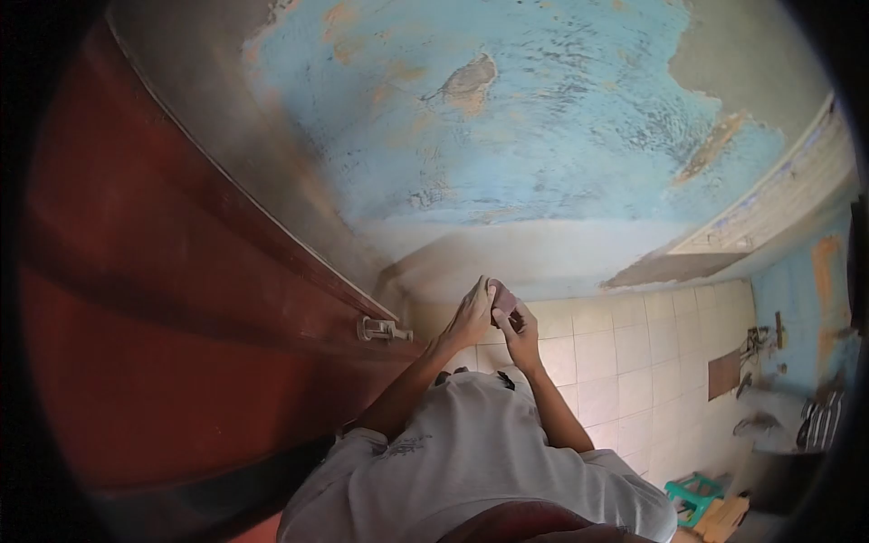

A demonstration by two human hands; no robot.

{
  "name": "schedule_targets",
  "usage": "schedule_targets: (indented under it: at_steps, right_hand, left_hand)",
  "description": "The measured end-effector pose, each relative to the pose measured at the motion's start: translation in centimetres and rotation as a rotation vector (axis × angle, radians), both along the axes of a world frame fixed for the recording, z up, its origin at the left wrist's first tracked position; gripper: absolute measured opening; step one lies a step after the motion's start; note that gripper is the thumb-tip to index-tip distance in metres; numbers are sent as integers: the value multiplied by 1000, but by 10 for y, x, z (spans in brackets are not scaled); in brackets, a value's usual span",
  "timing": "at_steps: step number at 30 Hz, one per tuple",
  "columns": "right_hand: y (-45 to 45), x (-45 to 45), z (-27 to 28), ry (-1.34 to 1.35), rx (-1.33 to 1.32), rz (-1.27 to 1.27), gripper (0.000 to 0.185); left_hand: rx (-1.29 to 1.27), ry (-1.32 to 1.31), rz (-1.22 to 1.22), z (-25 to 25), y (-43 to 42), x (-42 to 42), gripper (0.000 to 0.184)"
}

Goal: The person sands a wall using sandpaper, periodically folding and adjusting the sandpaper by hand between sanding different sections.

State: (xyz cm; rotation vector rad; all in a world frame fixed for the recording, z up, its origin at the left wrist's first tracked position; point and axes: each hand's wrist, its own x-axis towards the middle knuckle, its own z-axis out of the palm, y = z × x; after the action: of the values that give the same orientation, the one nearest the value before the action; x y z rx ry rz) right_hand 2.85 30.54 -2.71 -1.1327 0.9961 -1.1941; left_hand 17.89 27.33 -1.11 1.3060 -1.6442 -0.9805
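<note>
In the head view, a small reddish-brown piece of sandpaper (503,300) is held up in front of my body, between both hands. My left hand (472,315) is closed at its left edge, fingers pointing up. My right hand (520,333) pinches its lower right part, thumb in front and fingers curled behind. Beyond the hands rises a wall (543,118) with worn blue paint, bare grey plaster patches and a whitish lower band.
At the left stands a red door (172,299) with a metal latch (384,330). Pale floor tiles (597,362) lie below. Toward the right are a brown mat (724,375), a green plastic stool (693,496) and a striped cloth (821,421).
</note>
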Motion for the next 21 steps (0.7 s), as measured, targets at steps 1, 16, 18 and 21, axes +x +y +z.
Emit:
schedule_targets:
  at_steps: [1,16,18,21]
  right_hand:
    - [-1,-1,2,-2,-4,-23,31]
    - [-91,-72,188,494,-684,-177,36]
    - [-115,-88,215,669,-812,-212,44]
    - [-152,-101,264,797,-1027,-255,59]
  left_hand:
    - [-120,-29,-6,2,-4,-1,25]
    - [-708,-151,276,144,-108,67,32]
    - [-886,-253,354,138,-125,87,35]
    - [-922,-220,540,122,-135,103,47]
